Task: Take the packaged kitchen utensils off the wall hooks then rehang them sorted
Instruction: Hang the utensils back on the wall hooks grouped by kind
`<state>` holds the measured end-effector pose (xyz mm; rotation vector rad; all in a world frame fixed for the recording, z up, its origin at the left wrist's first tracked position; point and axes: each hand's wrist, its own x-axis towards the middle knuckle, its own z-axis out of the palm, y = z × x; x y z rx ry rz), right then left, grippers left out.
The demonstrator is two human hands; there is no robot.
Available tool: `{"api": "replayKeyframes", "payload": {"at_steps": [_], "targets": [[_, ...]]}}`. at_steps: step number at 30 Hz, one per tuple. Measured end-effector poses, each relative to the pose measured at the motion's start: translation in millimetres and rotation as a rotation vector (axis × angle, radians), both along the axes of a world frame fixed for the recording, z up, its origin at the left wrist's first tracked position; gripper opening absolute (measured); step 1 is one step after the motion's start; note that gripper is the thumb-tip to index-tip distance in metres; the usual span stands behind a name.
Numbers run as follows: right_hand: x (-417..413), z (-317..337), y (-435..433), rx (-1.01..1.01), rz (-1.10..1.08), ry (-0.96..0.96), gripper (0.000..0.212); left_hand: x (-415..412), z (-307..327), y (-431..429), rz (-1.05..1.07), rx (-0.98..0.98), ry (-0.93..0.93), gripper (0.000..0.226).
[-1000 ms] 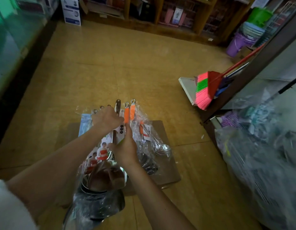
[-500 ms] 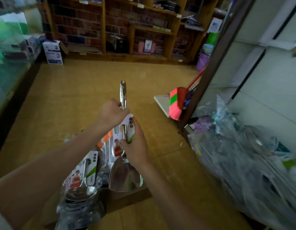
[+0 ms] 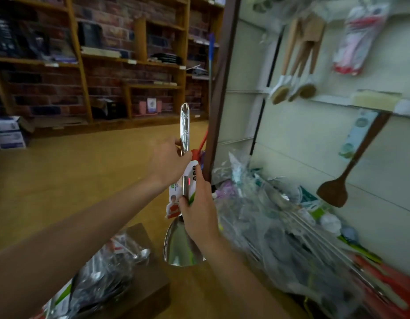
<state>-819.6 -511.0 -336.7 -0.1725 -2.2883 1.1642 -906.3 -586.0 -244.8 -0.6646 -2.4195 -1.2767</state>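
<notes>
I hold a packaged steel spatula upright in front of me, handle tip up, shiny blade at the bottom. My left hand grips its handle near the middle. Lower down, my right hand clasps the handle over the white label card. On the pale wall panel to the right hang wooden-handled brushes, a dark wooden spatula and a red-and-white packet. More wrapped steel utensils lie on a brown board at the lower left.
A heap of plastic-wrapped utensils fills the floor below the wall panel. A dark brown post edges the panel. Wooden shelves against a brick wall stand across the tan floor. A white box sits at far left.
Both hands lifted the steel spatula off the pile on the board and carried it up and right. My view swung from the floor toward the wall panel.
</notes>
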Motion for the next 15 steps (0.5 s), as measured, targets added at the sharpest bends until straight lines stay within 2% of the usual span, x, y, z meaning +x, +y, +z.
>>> {"api": "replayKeyframes", "payload": {"at_steps": [8,15], "targets": [[73.4,40.6,89.5,-0.051,-0.113,0.062,0.074,63.1,38.4,101.9,-0.133,0.039,0.097,0.028],[144.1,61.9,173.2,0.051,-0.341,0.098,0.086,137.1,66.8,200.1,-0.338,0.099,0.143,0.027]]}}
